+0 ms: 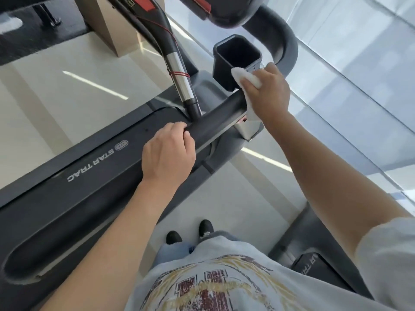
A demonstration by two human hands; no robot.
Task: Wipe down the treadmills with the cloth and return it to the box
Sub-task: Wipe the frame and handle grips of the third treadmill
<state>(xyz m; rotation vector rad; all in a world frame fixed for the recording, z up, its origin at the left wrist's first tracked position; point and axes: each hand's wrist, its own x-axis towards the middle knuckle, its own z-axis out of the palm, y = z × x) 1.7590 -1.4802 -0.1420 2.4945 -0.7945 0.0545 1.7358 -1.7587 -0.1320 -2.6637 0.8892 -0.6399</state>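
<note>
Cloth gripped under right hand, against cup holder.

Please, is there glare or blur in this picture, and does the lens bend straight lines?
Head view: bright streaks of glare on the glossy floor; top left corner is blurred; the treadmill edges bow from wide-angle distortion; the hands and cloth are sharp and evenly lit.

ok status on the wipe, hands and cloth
Right hand grips white cloth, pressed on handrail by cup holder. Left hand grips same handrail. Nothing in the way; box not in view.
</note>
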